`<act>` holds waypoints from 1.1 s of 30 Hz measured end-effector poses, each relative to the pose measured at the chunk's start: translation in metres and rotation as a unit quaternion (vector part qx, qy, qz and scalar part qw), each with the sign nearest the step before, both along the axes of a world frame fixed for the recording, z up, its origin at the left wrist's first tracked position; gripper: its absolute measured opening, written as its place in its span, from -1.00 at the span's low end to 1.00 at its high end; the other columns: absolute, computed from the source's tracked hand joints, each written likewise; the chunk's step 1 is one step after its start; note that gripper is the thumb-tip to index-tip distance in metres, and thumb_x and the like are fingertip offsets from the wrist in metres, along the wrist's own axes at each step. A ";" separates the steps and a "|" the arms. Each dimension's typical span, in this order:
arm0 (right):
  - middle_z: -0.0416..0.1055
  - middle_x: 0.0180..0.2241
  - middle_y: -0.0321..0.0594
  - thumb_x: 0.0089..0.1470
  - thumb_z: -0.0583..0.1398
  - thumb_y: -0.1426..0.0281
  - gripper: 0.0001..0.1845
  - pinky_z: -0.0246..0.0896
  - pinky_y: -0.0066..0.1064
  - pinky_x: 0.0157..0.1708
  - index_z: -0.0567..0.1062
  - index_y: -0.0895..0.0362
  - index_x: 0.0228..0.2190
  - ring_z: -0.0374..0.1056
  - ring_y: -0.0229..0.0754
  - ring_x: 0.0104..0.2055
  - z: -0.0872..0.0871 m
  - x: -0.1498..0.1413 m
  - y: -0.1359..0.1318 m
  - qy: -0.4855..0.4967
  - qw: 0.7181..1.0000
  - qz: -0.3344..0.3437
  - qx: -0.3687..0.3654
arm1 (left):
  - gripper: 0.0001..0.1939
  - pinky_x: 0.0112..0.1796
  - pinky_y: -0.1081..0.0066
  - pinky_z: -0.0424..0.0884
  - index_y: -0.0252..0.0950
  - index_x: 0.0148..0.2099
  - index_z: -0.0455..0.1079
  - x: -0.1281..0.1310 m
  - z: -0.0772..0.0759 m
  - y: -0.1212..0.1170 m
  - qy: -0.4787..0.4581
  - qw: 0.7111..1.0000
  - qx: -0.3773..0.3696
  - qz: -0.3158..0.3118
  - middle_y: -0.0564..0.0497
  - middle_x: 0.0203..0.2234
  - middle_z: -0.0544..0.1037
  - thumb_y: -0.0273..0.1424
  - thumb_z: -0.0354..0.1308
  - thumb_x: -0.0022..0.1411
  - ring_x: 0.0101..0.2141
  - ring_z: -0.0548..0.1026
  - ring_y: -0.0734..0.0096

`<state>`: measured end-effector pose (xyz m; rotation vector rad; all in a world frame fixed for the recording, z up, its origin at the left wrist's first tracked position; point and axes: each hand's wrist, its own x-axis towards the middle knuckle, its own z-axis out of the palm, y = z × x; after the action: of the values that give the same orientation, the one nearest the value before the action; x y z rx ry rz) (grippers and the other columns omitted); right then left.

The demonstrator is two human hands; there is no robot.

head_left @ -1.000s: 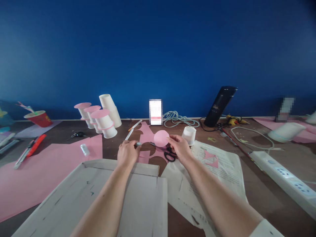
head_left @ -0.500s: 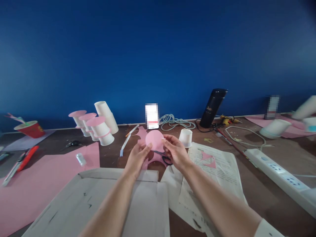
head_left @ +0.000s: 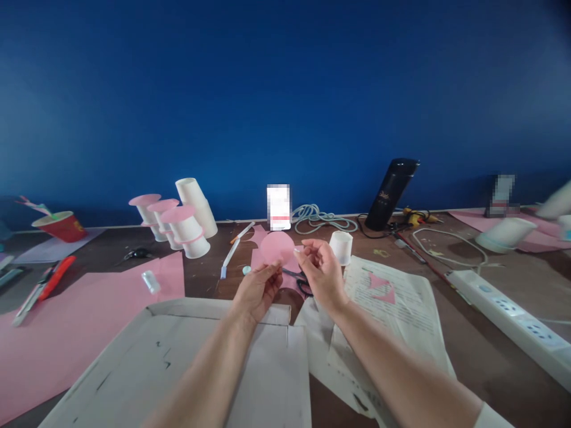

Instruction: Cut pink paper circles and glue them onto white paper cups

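Note:
My left hand (head_left: 259,289) is closed, pinching the lower edge of a pink paper circle (head_left: 277,246) between thumb and fingers. My right hand (head_left: 322,274) is beside the circle's right edge, fingers loosely curled, with thumb and forefinger apart. A small white spot shows at the thumb tip; I cannot tell whether it is a nail or a scrap. Below and between the hands, dark-handled scissors (head_left: 304,288) lie partly hidden on pink paper offcuts (head_left: 257,235). A white paper cup (head_left: 341,248) stands upside down just beyond my right hand.
Paper cups stacked with pink discs (head_left: 184,229) stand at the left, near leaning white cups (head_left: 196,208). A cardboard sheet (head_left: 200,356), pink paper (head_left: 89,321), printed sheets (head_left: 397,321), a utility knife (head_left: 44,288), a power strip (head_left: 508,309), a black bottle (head_left: 391,195) and a phone (head_left: 279,207) surround the hands.
My right hand has come away slightly from the circle, its fingers more curled. My left hand has shifted to the circle's lower edge. The view has turned slightly left.

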<state>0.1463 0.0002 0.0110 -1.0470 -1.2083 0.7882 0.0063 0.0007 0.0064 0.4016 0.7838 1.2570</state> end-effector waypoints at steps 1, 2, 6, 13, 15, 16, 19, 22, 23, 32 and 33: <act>0.37 -0.40 -0.31 0.01 0.28 0.18 -0.66 0.21 -0.47 -0.45 0.40 0.07 -0.21 0.23 -0.31 -0.47 0.001 0.000 -0.002 -0.027 1.000 -0.003 0.000 | -0.91 -0.41 0.61 0.47 -0.41 -0.42 0.44 0.000 0.000 0.000 0.006 1.000 0.001 0.006 0.01 -0.51 0.51 -0.62 0.27 0.08 -0.50 0.47 0.61; 0.37 -0.43 -0.32 0.02 0.27 0.17 -0.69 0.21 -0.47 -0.45 0.42 0.07 -0.25 0.24 -0.31 -0.47 0.002 -0.001 -0.003 -0.052 0.999 0.002 -0.010 | -0.91 -0.37 0.59 0.49 -0.41 -0.42 0.44 0.000 0.001 0.000 0.009 1.000 0.005 0.010 0.00 -0.50 0.52 -0.62 0.27 0.08 -0.47 0.48 0.60; 0.35 -0.57 -0.33 0.00 0.27 0.09 -0.65 0.13 -0.48 -0.51 0.42 0.11 -0.52 0.22 -0.31 -0.52 0.006 -0.002 -0.005 -0.124 0.985 0.060 -0.106 | -0.92 -0.26 0.55 0.47 -0.38 -0.40 0.45 0.000 0.002 0.000 0.008 0.999 0.044 -0.002 0.01 -0.44 0.55 -0.57 0.30 0.05 -0.39 0.51 0.57; 0.26 -0.73 -0.40 -0.11 0.29 -0.06 -0.52 -0.04 -0.49 -0.68 0.42 0.13 -0.52 0.11 -0.35 -0.70 0.003 -0.003 0.000 -0.086 0.967 0.103 -0.217 | -0.86 -0.16 0.48 0.41 -0.33 -0.33 0.48 0.002 0.001 -0.002 0.013 0.996 0.087 -0.029 0.04 -0.37 0.57 -0.48 0.35 0.01 -0.30 0.50 0.53; 0.22 -0.76 -0.43 -0.11 0.28 -0.09 -0.49 -0.10 -0.50 -0.72 0.41 0.12 -0.50 0.07 -0.36 -0.73 0.000 -0.004 0.001 -0.049 0.966 0.116 -0.225 | -0.84 -0.14 0.46 0.40 -0.33 -0.30 0.49 0.003 0.001 -0.003 0.015 0.995 0.091 -0.034 0.02 -0.36 0.57 -0.46 0.35 0.01 -0.30 0.50 0.52; 0.19 -0.77 -0.45 -0.12 0.28 -0.10 -0.48 -0.13 -0.50 -0.74 0.40 0.12 -0.50 0.04 -0.37 -0.74 -0.001 -0.005 0.001 -0.031 0.966 0.118 -0.228 | -0.84 -0.13 0.46 0.40 -0.34 -0.30 0.49 0.003 0.001 -0.003 0.013 0.995 0.093 -0.036 0.02 -0.36 0.57 -0.46 0.35 0.01 -0.30 0.50 0.51; 0.12 -0.80 -0.49 -0.12 0.28 -0.11 -0.47 -0.20 -0.51 -0.78 0.36 0.11 -0.51 -0.03 -0.39 -0.77 -0.002 -0.006 0.001 0.014 0.963 0.128 -0.238 | -0.85 -0.13 0.45 0.41 -0.34 -0.31 0.49 0.004 0.002 -0.004 0.009 0.995 0.094 -0.042 0.00 -0.36 0.57 -0.45 0.35 0.03 -0.30 0.51 0.50; 0.10 -0.80 -0.49 -0.13 0.29 -0.09 -0.48 -0.21 -0.52 -0.79 0.34 0.10 -0.54 -0.05 -0.40 -0.77 -0.002 -0.008 0.001 0.029 0.962 0.131 -0.239 | -0.86 -0.14 0.46 0.41 -0.34 -0.32 0.50 0.004 0.002 -0.004 0.008 0.995 0.089 -0.038 0.00 -0.38 0.57 -0.45 0.35 0.03 -0.30 0.51 0.49; 0.11 -0.80 -0.49 -0.13 0.29 -0.09 -0.48 -0.20 -0.52 -0.79 0.34 0.10 -0.55 -0.05 -0.40 -0.77 -0.001 -0.008 0.001 0.026 0.963 0.126 -0.239 | -0.86 -0.14 0.46 0.41 -0.35 -0.31 0.50 0.004 0.002 -0.004 0.007 0.996 0.086 -0.036 0.00 -0.38 0.57 -0.46 0.35 0.02 -0.30 0.51 0.49; 0.21 -0.76 -0.41 -0.10 0.31 -0.02 -0.51 -0.11 -0.53 -0.74 0.37 0.13 -0.62 0.05 -0.39 -0.73 0.001 -0.006 0.000 -0.055 0.968 0.102 -0.220 | -0.87 -0.22 0.50 0.42 -0.38 -0.35 0.49 0.002 0.000 -0.002 0.010 0.997 0.065 -0.030 0.00 -0.42 0.56 -0.45 0.34 0.03 -0.36 0.50 0.52; 0.22 -0.76 -0.40 -0.09 0.31 -0.01 -0.52 -0.10 -0.53 -0.74 0.37 0.13 -0.62 0.06 -0.40 -0.73 0.000 -0.005 0.000 -0.056 0.968 0.104 -0.220 | -0.88 -0.23 0.51 0.42 -0.38 -0.35 0.49 0.002 0.000 -0.002 0.010 0.998 0.062 -0.028 0.00 -0.42 0.56 -0.45 0.34 0.03 -0.36 0.50 0.52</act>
<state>0.1408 0.0007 0.0113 -1.3515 -1.2839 1.2133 0.0081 -0.0015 0.0062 0.5334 0.7091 1.2536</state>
